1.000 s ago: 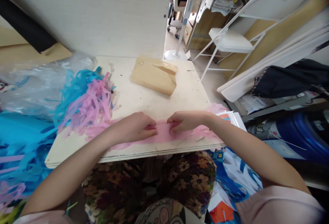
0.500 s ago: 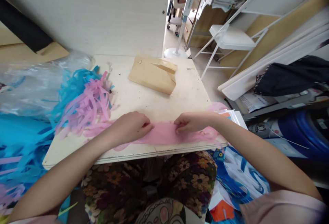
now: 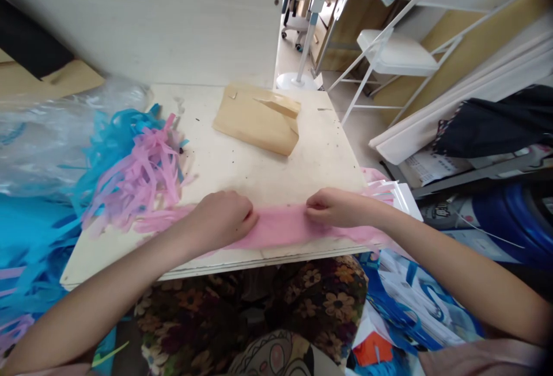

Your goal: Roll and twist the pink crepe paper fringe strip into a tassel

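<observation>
1. While the heap of cut streamers [image 3: 129,174], blue and pink, sprawls well out past the left hand, both hands work the near edge of the bench [image 3: 242,168].
2. Left hand [image 3: 222,219]: curled into a loose fist, knuckles up, pressing down on the pink tissue strip [image 3: 279,227]. Its fingertips are tucked under, so a pinch on the paper looks likely, but that cannot be told for sure.
3. Between the hands the pink tissue strip lies flat and taut, a soft, thin, slightly see-through band running along the bench's front edge. To the left it passes under the fist and frays toward the streamers; to the right it runs under the other hand and trails off the bench corner in cut fringes.
4. Right hand [image 3: 334,208]: closed, thumb and fingers nipped together on the strip's upper edge.
5. Beyond the hands, toward the far side of the bench, a tan paper envelope [image 3: 257,117] lies flat, well apart from the work.
6. The risk, as I judge it: tissue this thin tears easily. With the hands pulling apart, a tug too hard could rip the band across the middle.
7. Another worry: the loose right end hangs over the corner, and a snag there could drag the strip askew.
</observation>
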A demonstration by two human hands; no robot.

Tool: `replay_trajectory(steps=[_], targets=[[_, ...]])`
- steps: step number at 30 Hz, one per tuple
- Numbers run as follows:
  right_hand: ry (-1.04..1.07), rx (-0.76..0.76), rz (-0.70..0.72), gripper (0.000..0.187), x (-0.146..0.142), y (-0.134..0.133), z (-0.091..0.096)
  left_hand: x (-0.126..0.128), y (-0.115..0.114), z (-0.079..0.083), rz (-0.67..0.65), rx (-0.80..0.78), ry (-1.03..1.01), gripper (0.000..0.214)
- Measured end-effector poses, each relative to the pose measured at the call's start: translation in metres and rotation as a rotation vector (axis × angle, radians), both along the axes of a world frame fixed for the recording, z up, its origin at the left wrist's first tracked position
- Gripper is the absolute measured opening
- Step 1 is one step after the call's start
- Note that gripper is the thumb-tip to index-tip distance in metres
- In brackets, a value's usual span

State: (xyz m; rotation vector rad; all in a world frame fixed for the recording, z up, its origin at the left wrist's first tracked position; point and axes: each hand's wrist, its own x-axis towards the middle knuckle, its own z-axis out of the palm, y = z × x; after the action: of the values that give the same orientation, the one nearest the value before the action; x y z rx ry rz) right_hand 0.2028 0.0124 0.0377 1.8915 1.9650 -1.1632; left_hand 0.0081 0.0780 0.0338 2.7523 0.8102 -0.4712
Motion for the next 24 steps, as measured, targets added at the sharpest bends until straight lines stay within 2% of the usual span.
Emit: replay_trajectory(steps=[9,17,24], targets=[[-0.051,-0.022,-0.064,0.025,0.001,0.002,-0.003,0.001,0.003,-0.003,-0.006,-0.021,0.005,0.044],[-0.164,-0.051,-0.036,0.032,0.001,0.005,-0.005,0.003,0.006,-0.007,0.027,-0.047,-0.012,0.038],[-0.120,-0.165,-0.020,0.034,0.003,0.012,-0.001,0.002,0.009,-0.008,0.039,-0.086,-0.023,0.034]])
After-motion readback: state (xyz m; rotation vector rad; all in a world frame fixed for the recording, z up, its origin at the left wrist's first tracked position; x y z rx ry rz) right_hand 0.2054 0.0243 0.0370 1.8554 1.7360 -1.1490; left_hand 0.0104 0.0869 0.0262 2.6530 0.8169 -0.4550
